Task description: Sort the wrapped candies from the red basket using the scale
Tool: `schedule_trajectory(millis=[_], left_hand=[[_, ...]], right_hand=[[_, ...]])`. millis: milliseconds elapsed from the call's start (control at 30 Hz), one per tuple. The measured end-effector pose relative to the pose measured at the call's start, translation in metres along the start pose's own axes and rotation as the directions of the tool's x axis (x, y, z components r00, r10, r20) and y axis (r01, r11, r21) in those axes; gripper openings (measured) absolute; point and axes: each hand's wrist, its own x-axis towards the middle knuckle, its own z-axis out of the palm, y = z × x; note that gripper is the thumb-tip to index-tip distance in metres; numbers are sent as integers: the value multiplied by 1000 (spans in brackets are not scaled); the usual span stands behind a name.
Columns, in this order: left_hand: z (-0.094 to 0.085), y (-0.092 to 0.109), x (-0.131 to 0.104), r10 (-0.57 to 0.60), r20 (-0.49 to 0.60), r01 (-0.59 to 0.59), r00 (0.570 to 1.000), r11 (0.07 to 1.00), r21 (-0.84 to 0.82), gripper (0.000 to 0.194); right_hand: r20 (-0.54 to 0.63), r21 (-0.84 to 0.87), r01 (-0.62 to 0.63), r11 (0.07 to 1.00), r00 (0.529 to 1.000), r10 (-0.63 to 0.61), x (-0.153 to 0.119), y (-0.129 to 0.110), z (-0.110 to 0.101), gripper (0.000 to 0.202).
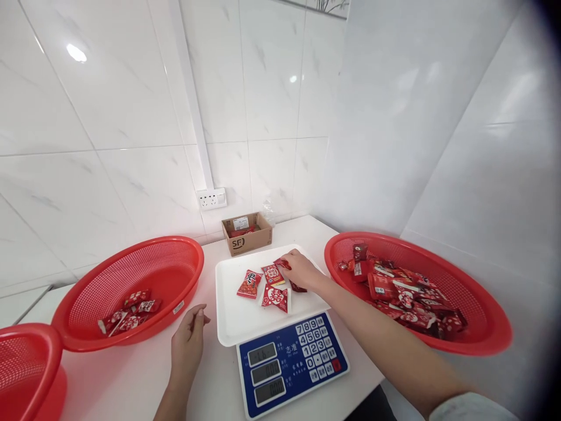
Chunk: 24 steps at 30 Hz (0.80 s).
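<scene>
My right hand [300, 270] reaches over the white tray of a blue electronic scale [293, 365], its fingers closed on a small red packet [283, 264] at the tray's far side. Several other red snack packets lie beneath and beside it, among them one at the left [249, 284] and one nearer me [275, 297]. A darker packet is partly hidden under the hand. My left hand [190, 330] is just left of the tray, by the table; its fingers are curled in with the thumb against them, and nothing shows in them.
A red basket [486, 304] heaped with red packets stands at the right. At the left, another red basket [175, 251] holds several packets, with part of a third basket [30, 336] nearer me. Behind the scale sits an open cardboard box [258, 238] against the tiled wall.
</scene>
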Motion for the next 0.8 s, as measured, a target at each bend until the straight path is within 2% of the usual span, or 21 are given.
schedule_trajectory(millis=[133,233,400,567,700,800], left_hand=[[0,2,-1,-2,-1,2,1000,1000,-7,44],[0,3,-1,-10,1,10,1000,1000,-7,44],[0,1,-1,6,-3,-6,1000,1000,-3,44],[1,1,-1,15,-2,-15,1000,1000,9,43],[0,3,-2,8,-5,-7,1000,1000,22,42],[-1,4,-1,1,-10,0,1000,1000,27,42]], right_hand=[[-27,63,-19,998,999,20,4,-2,-4,27],[-53,129,-46,991,997,53,3,-2,-17,34],[5,156,-82,984,997,82,-13,2,-40,32],[68,205,-60,977,997,47,-28,-2,-33,33],[-4,344,-17,939,1000,19,-32,-10,-27,34],[-87,454,-21,891,994,68,-39,-5,-39,36]])
